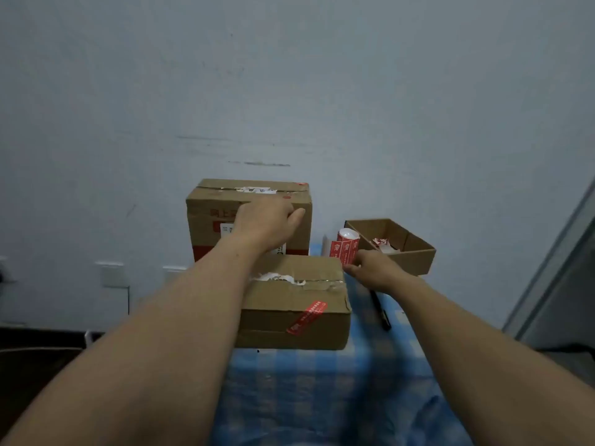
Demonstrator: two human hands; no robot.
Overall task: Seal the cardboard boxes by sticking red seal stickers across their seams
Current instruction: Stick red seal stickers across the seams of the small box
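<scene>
Head view, the only feed I have.

- Two sealed cardboard boxes stand on a blue checked tablecloth (322,397), against a pale wall (289,75).
- The near box (296,304) is low and lies closest to me. Clear tape and torn white label scraps run along its top seam. One red seal sticker (307,317) is stuck at a slant over its front top edge, folding onto the front face.
- The far box (251,204) is taller and stands right behind the near one. I see torn paper along its top seam and two small red marks near its right corner.
- The left hand (267,220) is up against the far box's front face, back of the hand toward me, thumb out to the right. The fingers are hidden behind the hand, so I cannot tell whether it grips anything.
- The right hand (375,268) reaches just right of the near box. Thumb and forefinger are drawn in narrow, pinching the lower end of the roll of red seal stickers (346,249), which stands between the boxes and an open carton.
- The open carton (396,246) sits far right and holds red and white paper scraps (383,243).
- A black pen (381,312) lies on the cloth under the right forearm.
</scene>
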